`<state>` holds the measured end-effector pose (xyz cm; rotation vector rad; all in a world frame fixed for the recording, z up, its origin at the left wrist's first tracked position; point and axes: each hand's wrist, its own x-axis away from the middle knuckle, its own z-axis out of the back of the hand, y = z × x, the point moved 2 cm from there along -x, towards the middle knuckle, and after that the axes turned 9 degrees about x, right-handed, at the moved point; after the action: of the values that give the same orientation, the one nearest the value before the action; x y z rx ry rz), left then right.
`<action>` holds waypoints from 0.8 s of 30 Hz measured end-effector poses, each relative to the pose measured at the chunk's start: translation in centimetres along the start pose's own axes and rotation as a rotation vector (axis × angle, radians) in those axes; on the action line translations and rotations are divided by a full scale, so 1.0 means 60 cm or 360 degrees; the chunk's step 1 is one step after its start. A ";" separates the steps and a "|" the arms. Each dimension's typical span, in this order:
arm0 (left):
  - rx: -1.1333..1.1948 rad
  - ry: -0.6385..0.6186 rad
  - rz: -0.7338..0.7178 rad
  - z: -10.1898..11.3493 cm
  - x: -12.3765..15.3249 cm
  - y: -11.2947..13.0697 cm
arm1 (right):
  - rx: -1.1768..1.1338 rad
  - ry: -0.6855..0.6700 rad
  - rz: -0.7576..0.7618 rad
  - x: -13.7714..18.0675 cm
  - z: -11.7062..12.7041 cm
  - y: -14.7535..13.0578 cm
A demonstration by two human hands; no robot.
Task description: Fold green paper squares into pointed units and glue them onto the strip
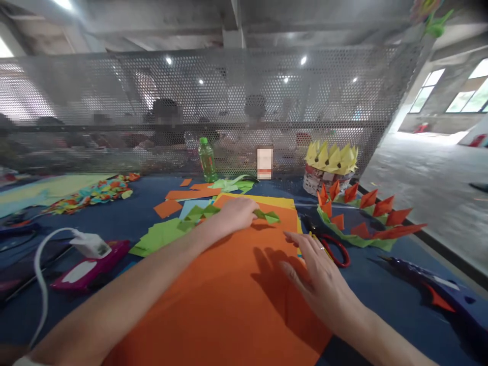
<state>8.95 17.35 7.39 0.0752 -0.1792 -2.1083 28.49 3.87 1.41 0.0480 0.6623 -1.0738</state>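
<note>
Grip: the left hand [238, 213] pinches shut on the green folded strip [269, 217] at the orange sheet's [229, 305] far edge. The right hand [318, 277] lies flat on that sheet, fingers spread, with red-handled scissors [337, 251] just beside it. Firm, even palm pressure should keep the sheet from sliding.

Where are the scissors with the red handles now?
In the head view, the red-handled scissors lie on the blue table, right of the orange sheet, just beyond the right hand.
</note>
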 end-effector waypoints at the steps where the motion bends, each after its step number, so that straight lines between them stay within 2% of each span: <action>1: -0.0004 0.0011 0.0001 -0.002 -0.016 -0.001 | 0.0000 -0.0003 0.0009 0.002 -0.003 0.000; 4: -0.0018 0.0007 -0.0008 -0.016 -0.050 0.003 | -0.0001 -0.0023 0.0039 0.006 -0.012 -0.003; 8: -0.0015 -0.0044 -0.0053 -0.028 -0.072 0.007 | -0.0010 -0.0064 0.0060 0.009 -0.014 -0.006; 16: 0.0019 -0.0117 -0.0074 -0.021 -0.071 -0.001 | -0.0014 -0.0120 0.0060 0.010 -0.017 -0.005; 24: 0.0135 -0.0070 -0.0006 -0.017 -0.075 -0.023 | 0.0004 -0.0108 0.0092 0.011 -0.018 -0.006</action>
<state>10.27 21.81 6.08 0.0797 -0.2954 -2.1071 27.89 3.54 0.29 0.0325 0.5951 -1.0164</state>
